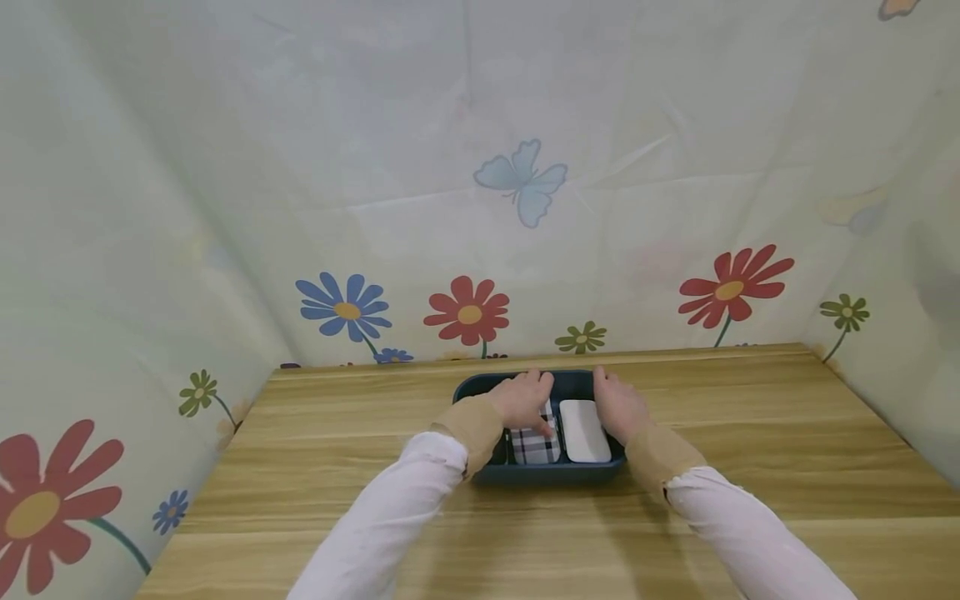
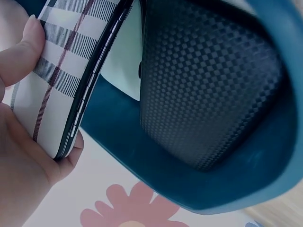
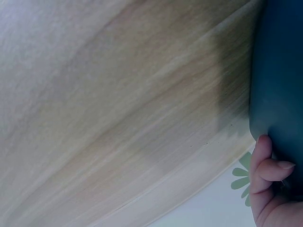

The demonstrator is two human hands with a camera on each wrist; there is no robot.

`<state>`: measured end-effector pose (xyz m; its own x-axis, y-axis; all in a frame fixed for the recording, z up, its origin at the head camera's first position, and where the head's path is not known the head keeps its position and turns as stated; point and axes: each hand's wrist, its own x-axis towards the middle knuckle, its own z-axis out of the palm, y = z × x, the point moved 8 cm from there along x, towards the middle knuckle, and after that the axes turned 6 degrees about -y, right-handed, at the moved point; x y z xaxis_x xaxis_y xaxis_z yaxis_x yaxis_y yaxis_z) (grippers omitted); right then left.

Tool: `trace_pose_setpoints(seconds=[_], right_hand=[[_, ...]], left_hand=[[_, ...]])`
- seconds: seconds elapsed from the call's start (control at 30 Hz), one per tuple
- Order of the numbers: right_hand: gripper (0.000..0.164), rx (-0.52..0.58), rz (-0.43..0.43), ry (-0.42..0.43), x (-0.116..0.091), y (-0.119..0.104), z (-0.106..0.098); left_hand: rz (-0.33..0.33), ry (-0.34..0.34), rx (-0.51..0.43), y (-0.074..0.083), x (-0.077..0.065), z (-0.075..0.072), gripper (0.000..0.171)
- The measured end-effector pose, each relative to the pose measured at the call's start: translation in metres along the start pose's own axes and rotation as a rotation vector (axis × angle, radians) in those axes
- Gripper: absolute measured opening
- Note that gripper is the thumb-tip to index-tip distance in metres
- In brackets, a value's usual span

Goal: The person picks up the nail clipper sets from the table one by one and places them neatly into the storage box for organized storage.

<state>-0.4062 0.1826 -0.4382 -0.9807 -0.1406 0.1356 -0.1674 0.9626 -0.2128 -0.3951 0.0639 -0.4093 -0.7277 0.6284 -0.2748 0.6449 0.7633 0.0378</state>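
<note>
A dark blue bin (image 1: 551,475) stands on the wooden table. My left hand (image 1: 521,400) reaches over it and grips a flat plaid case (image 2: 71,52), white with black and dark red bands and a dark edge; thumb and fingers lie on opposite sides of it. A black case with a woven-look surface (image 2: 203,90) lies in the bin beside the plaid one. On the right side of the bin is a white, rounded rectangular thing (image 1: 585,432). At the bin's right end, my right hand (image 1: 621,407) holds the rim, with fingers bent against the outer wall in the right wrist view.
The wooden table (image 1: 330,467) runs back to a pale flower-printed curtain (image 1: 645,275), which also hangs along the left and right sides. The bin stands close to the table's back edge.
</note>
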Motion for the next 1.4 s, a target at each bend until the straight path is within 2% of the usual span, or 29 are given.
trace_pose_setpoints(seconds=[0.13, 0.33, 0.73, 0.87, 1.1, 1.4], right_hand=[[0.016, -0.001, -0.001, -0.005, 0.000, 0.000, 0.000], [0.016, -0.007, -0.005, 0.009, 0.000, 0.000, 0.000], [0.018, -0.003, 0.017, 0.001, 0.001, 0.001, 0.001], [0.019, 0.001, 0.025, -0.009, 0.002, 0.002, 0.001], [0.016, 0.005, 0.033, -0.026, 0.003, 0.004, 0.002], [0.018, -0.016, 0.015, -0.012, 0.001, 0.001, 0.000]], left_hand=[[0.008, 0.004, 0.008, 0.001, 0.004, -0.001, 0.069], [0.037, 0.068, 0.006, 0.002, 0.007, -0.003, 0.061], [0.083, 0.111, -0.015, 0.006, 0.011, -0.004, 0.069], [0.063, 0.118, -0.027, 0.004, 0.012, -0.005, 0.070], [0.005, 0.111, 0.014, 0.000, 0.014, -0.005, 0.073], [-0.012, 0.058, -0.001, -0.004, 0.019, -0.002, 0.074]])
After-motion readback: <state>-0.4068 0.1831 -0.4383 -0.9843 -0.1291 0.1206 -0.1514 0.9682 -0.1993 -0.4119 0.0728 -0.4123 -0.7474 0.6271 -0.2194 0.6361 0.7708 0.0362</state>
